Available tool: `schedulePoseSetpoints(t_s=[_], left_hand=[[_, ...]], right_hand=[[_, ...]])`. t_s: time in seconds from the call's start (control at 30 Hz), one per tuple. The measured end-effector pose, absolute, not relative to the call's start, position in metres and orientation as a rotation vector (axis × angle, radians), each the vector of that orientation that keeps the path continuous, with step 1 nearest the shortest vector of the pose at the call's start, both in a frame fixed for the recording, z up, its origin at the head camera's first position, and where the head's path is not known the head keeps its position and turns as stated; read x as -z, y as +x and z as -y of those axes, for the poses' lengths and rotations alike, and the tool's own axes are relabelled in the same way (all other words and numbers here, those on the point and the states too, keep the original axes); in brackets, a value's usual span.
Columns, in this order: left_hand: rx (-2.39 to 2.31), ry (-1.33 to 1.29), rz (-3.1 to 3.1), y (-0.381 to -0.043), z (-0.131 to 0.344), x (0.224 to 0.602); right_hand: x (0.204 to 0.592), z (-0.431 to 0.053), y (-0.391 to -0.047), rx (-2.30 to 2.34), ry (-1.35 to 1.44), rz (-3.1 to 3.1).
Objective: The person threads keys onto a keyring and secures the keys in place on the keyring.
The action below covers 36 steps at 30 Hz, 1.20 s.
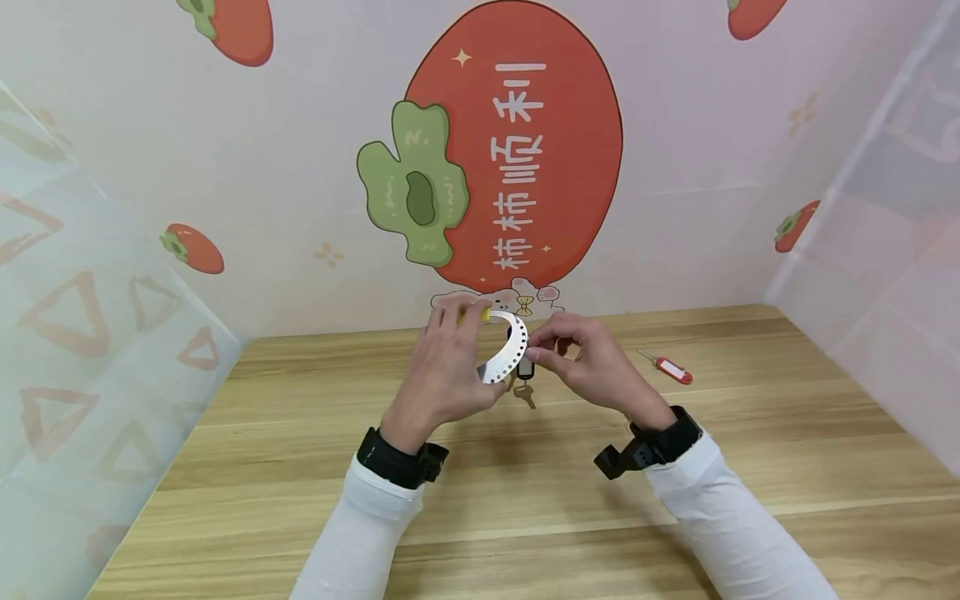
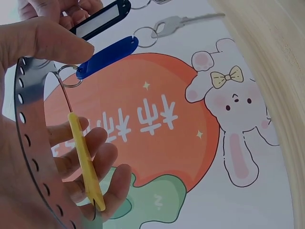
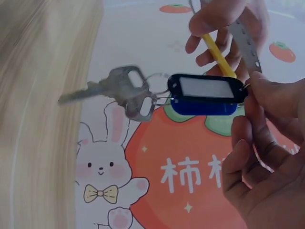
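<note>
My left hand [image 1: 442,375] grips a curved metal plate [image 1: 516,343] with a row of holes along its edge. On the plate hangs a blue key tag [image 2: 107,57] with a key [image 2: 169,26] on its far ring. A narrow yellow piece [image 2: 86,162] also hangs from the plate, beside the left fingers. My right hand [image 1: 592,362] pinches the near end of a black key tag [image 3: 207,88], close to the plate's rim. Another key [image 3: 126,86] dangles from the black tag. Whether the black tag's ring passes through a hole is hidden by the fingertips.
A red key tag [image 1: 672,370] with its key lies on the wooden table [image 1: 525,508], to the right of my right hand. Behind the table rises a wall [image 1: 675,250] printed with persimmons. Pale side panels stand left and right.
</note>
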State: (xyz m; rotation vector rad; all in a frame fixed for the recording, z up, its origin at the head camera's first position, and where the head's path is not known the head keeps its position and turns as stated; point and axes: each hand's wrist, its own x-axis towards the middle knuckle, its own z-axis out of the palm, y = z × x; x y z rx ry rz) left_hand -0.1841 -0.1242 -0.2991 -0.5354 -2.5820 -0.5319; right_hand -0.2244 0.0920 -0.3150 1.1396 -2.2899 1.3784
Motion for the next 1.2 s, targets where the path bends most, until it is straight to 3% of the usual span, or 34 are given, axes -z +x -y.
schedulePoseSetpoints(t_s=[1.2], left_hand=[[0.59, -0.491, 2.582, -0.1837, 0.1264, 0.2984]], right_hand=[[0.3173, -0.0858, -0.2327, -1.142, 1.237, 2.111]])
